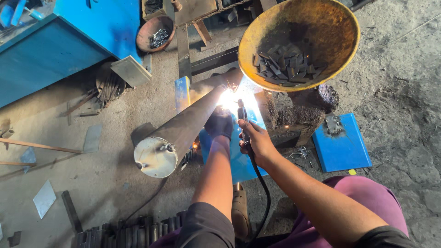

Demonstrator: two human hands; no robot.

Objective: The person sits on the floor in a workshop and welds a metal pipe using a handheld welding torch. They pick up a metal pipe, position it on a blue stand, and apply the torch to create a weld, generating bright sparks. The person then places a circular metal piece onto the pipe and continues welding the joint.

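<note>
A long grey metal pipe (pixel 183 126) with a shiny round cap on its near end lay slanted across the dusty workshop floor (pixel 92 179). Its far end sat in a bright white welding glare (pixel 228 98). The left hand (pixel 219 123), in a dark glove, rested right by the pipe, just under the glare; whether it gripped anything could not be told. The right hand (pixel 256 141) was bare and closed around a black welding rod holder (pixel 242 115), whose tip pointed into the light. A black cable (pixel 262 193) ran down from the holder toward the person.

Under the hands lay a flat blue metal sheet (pixel 236 158). A small upright blue and yellow box (pixel 182 92) stood just left of the pipe's far end. To the right, a second flat blue panel (pixel 342 147) lay on the floor beside a dark rough block (pixel 298 117).

Above the block was a big yellow rusty bowl (pixel 321 27) holding short dark metal strips (pixel 285 66). Farther back, a small brown bowl (pixel 149 34) held shiny bits. A large blue metal cabinet (pixel 69 41) filled the top left corner.
</note>
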